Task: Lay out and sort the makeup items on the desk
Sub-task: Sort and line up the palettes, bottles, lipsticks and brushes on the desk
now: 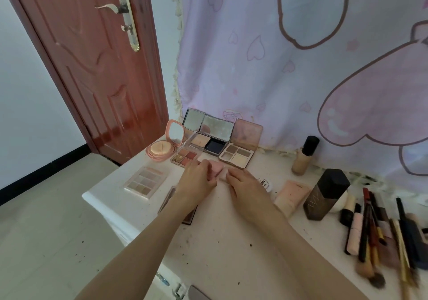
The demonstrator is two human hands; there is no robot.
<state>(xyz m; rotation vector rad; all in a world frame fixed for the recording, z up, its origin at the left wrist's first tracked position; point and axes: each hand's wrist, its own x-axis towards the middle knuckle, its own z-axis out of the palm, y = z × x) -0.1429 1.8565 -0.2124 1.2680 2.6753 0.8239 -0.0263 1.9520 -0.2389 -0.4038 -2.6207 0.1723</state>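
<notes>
Makeup palettes [236, 156] stand opened along the desk [231, 241] back edge (likely for sorting); brushes [379, 234] lie grouped right. Left hand [196, 181] pinches a pink sponge [216, 168] mid-desk; right hand [245, 183] fingers curl beside it, grip unclear.

Palettes [236, 157] behind sponges [216, 168]; brushes [379, 234] far rt.

Pink sponge [216, 168] flat on desk [231, 241], before open palettes [236, 157].
</notes>
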